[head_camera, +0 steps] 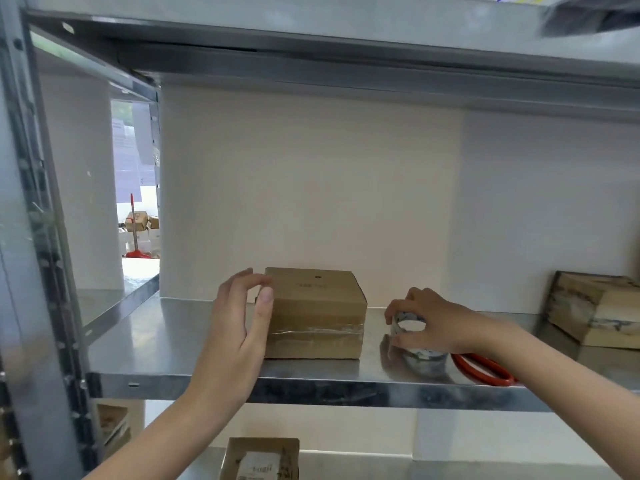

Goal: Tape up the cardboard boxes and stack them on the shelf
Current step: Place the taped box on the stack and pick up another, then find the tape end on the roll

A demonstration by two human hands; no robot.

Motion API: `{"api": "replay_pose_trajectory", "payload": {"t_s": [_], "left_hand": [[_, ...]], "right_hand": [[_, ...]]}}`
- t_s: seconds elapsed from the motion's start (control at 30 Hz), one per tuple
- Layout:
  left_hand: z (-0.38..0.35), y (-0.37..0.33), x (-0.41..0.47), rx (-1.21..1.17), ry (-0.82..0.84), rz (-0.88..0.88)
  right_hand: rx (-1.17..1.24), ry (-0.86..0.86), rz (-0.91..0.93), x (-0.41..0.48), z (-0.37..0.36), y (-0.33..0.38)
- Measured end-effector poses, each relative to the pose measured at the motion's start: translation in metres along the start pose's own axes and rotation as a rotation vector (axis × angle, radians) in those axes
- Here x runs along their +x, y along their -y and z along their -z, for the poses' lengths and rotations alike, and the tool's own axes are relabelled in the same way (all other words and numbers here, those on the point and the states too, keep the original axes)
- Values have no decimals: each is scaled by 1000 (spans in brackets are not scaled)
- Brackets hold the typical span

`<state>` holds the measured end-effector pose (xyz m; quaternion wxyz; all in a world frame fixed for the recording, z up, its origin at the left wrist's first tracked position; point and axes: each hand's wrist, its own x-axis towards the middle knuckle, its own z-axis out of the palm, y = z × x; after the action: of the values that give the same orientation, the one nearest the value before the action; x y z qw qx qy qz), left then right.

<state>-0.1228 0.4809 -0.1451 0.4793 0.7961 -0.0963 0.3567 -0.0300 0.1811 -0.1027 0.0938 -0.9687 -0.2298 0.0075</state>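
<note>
Cardboard box (313, 313) taped, sitting on shelf (156, 341) | left hand (239, 323) relaxed beside it | right hand (433, 320) grasping tape roll (398, 327) | stacking likely unfinished

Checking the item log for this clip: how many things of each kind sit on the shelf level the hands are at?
Boxes: 2, middle and far right
Tape roll: 1
Scissors: 1
Total: 4

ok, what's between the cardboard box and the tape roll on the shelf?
Nothing: only a narrow strip of bare metal shelf separates the cardboard box from the tape roll, which the right hand grips. Seen in the head view.
</note>
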Motion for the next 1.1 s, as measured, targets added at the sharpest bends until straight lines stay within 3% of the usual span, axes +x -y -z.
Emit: {"api": "replay_pose_trajectory", "payload": {"t_s": [0.13, 0.27, 0.47, 0.63, 0.73, 0.9, 1.1], "left_hand": [[0, -17, 3, 34, -34, -212], [-13, -46, 0, -56, 118, -368], [-37, -79, 1, -422, 484, 41], [-42, -96, 7, -582, 686, 291], [-37, -96, 1, -470, 587, 217], [-31, -86, -11, -248, 390, -61], [-20, -83, -24, -136, 181, -316]], "right_hand": [[164, -150, 95, -23, 14, 16], [386, -285, 195, -54, 24, 39], [749, -413, 461, -76, 14, 59], [676, -429, 565, -85, 20, 74], [587, -461, 558, -85, 19, 79], [467, -507, 543, -84, 14, 87], [501, -528, 553, -84, 14, 102]]}}
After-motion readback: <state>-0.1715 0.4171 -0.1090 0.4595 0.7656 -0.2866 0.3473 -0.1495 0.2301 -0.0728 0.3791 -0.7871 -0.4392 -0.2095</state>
